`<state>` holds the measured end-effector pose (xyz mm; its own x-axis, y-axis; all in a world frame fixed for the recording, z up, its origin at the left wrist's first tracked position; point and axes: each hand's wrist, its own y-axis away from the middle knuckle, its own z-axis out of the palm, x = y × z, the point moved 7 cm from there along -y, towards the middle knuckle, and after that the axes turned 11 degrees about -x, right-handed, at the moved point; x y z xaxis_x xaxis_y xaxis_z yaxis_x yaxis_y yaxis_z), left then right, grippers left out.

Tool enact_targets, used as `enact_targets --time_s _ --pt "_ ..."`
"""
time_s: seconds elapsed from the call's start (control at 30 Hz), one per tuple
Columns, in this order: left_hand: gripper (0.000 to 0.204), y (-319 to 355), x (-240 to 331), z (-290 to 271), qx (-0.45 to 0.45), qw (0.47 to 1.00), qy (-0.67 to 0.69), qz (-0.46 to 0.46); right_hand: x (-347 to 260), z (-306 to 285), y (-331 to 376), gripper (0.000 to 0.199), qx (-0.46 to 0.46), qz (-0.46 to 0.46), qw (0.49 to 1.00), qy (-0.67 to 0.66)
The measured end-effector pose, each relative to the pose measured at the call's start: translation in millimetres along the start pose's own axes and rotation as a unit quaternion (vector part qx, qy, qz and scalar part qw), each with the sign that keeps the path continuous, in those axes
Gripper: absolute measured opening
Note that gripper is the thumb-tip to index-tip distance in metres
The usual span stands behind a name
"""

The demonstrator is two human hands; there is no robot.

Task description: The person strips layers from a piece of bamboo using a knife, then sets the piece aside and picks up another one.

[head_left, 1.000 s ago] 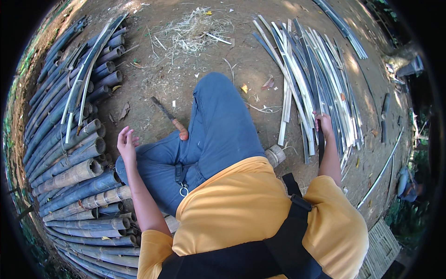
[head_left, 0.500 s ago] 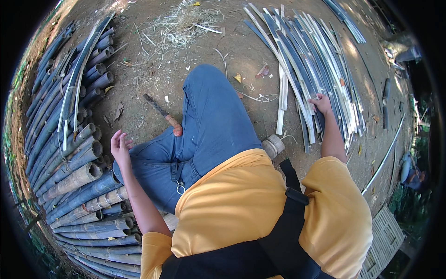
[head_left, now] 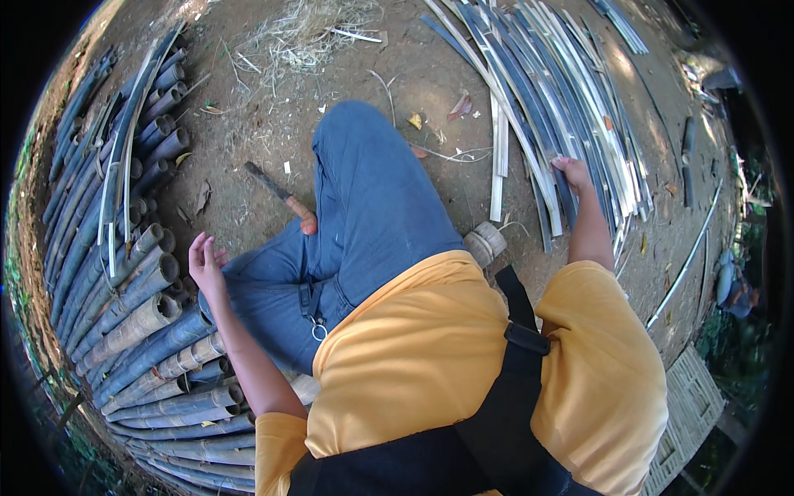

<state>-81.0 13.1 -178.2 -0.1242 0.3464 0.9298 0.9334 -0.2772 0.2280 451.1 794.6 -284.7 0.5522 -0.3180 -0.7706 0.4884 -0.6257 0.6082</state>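
My right hand (head_left: pixel 574 175) is closed on the near end of a bamboo strip (head_left: pixel 542 140) in the pile to my right; the exact strip is partly hidden by the fingers. My left hand (head_left: pixel 206 261) hangs with loosely bent, parted fingers beside my left knee, holding nothing. Below it and to its left lie thick bamboo poles (head_left: pixel 153 318). A knife (head_left: pixel 279 195) with a dark blade and a brown handle lies against my shin, its handle end toward me.
A few split strips (head_left: pixel 132 153) rest across the poles at the left. Pale shavings (head_left: pixel 302 41) are heaped on the dirt ahead. By my right hip is a short pale cylindrical block (head_left: pixel 485 243). A woven bamboo panel (head_left: pixel 685 405) lies at the lower right.
My right hand has tightened its fingers around the strip's end, staying at the pile. My left hand remains beside the knee. The whole view has shifted slightly.
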Motion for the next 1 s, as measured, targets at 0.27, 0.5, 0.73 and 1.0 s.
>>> enact_targets --time_s 0.27,0.5,0.73,1.0 --pt "0.029 0.5 6.0 0.7 0.005 1.000 -0.007 0.004 7.7 -7.2 1.2 0.024 0.080 0.125 0.978 0.146" --pt "0.029 3.9 8.7 -0.7 0.005 1.000 -0.002 0.005 7.7 -19.6 -23.0 0.020 0.204 0.063 0.874 0.436" --pt "0.028 3.5 5.4 -1.6 0.013 1.000 0.017 0.007 -7.7 -1.1 -12.3 0.024 0.245 0.039 0.868 0.431" --pt "0.029 -4.9 16.8 15.8 0.035 0.999 -0.011 0.004 -186.8 198.2 26.9 0.038 0.206 -0.206 0.901 0.321"
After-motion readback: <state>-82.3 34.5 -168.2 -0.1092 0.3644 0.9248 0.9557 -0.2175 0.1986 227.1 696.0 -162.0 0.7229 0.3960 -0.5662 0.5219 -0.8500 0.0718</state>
